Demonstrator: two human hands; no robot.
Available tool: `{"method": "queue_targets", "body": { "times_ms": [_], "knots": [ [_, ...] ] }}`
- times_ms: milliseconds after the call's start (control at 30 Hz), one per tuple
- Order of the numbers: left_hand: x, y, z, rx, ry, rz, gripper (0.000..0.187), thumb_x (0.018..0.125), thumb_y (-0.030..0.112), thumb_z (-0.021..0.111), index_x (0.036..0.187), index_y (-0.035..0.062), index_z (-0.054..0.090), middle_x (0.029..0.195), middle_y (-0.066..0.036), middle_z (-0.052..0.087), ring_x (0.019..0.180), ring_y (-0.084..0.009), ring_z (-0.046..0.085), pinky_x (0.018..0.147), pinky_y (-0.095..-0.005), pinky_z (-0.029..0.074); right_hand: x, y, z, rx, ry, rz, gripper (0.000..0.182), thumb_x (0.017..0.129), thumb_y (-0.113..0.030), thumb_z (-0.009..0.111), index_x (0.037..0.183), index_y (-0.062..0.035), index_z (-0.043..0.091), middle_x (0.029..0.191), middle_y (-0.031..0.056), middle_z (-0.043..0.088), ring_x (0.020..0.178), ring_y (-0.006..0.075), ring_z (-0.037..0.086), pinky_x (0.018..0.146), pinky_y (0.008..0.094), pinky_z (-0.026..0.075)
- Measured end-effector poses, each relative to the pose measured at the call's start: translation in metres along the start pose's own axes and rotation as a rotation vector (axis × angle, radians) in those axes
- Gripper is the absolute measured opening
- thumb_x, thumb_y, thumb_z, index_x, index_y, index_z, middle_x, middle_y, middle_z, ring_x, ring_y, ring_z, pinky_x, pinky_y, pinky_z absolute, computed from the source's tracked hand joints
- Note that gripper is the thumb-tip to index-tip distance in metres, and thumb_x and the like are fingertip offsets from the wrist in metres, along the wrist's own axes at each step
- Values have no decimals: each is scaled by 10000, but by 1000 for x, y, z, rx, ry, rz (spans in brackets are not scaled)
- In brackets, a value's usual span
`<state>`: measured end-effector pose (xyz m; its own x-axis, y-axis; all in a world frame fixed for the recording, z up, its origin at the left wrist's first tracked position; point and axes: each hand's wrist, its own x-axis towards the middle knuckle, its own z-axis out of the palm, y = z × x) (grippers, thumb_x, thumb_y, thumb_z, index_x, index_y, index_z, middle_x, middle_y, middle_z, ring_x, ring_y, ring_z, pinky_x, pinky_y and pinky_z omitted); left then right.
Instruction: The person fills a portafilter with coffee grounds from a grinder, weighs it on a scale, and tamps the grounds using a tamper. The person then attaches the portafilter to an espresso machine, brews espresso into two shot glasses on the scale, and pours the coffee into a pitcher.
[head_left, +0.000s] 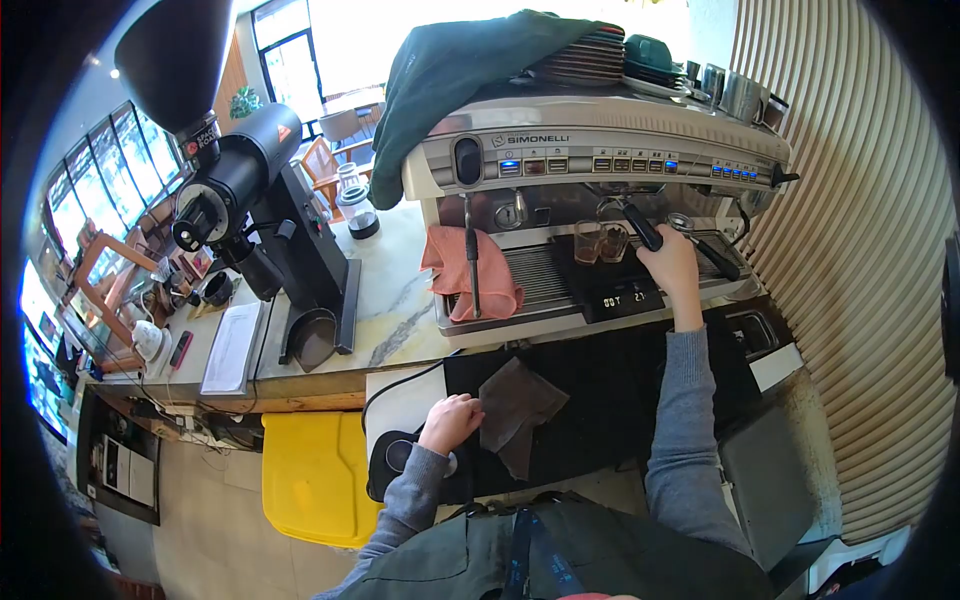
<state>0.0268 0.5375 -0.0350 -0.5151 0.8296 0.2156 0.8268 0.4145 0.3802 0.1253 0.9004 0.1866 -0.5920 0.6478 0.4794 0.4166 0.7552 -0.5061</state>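
My right hand (670, 264) is closed around the black handle of a portafilter (642, 226) seated in the espresso machine (620, 130). Under its spouts, two small glasses (600, 243) with dark liquid stand on a black scale (622, 296) with a lit display. A second portafilter (718, 258) lies just right of that hand. My left hand (452, 422) rests low at the black mat (600, 400), its fingers curled at the edge of a grey-brown cloth (518, 410). Whether those fingers pinch the cloth is hidden.
A pink cloth (465, 275) hangs by the steam wand (472, 250). Left of the machine stands a black grinder (290, 220), with papers (232, 348) beside it. A yellow bin (315, 480) is below the counter. Plates (580, 58) and a green cloth (450, 80) lie on the machine.
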Motion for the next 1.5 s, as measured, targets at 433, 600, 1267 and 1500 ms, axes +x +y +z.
{"method": "queue_targets", "body": {
  "times_ms": [433, 600, 1267, 1500],
  "knots": [
    [-1, -3, 3, -6, -6, -13, 172, 828, 251, 625, 797, 82, 619, 769, -96, 598, 752, -308, 608, 668, -411, 494, 0, 1, 1, 28, 28, -25, 336, 680, -228, 676, 895, 27, 639, 793, 257, 641, 807, 416, 633, 723, 467, 500],
    [-2, -1, 0, -6, -2, -4, 169, 824, 254, 631, 807, 86, 629, 759, -95, 596, 740, -304, 607, 660, -409, 495, 1, 4, 3, 8, 38, -43, 348, 678, -222, 677, 930, 16, 650, 805, 257, 641, 817, 419, 624, 724, 468, 499],
    [-1, -4, 3, -10, -34, -12, 168, 828, 257, 626, 834, 90, 647, 758, -99, 598, 748, -310, 610, 664, -413, 494, -1, 1, 1, 15, 46, -45, 330, 684, -225, 670, 910, 13, 642, 792, 251, 643, 804, 416, 631, 709, 466, 501],
    [-1, -4, 4, -14, -26, -18, 176, 832, 262, 622, 821, 88, 642, 759, -95, 603, 751, -306, 613, 663, -413, 495, -2, 0, 1, 23, 52, -46, 317, 686, -228, 667, 892, 11, 634, 774, 243, 641, 792, 414, 632, 704, 465, 502]
  ]
}}
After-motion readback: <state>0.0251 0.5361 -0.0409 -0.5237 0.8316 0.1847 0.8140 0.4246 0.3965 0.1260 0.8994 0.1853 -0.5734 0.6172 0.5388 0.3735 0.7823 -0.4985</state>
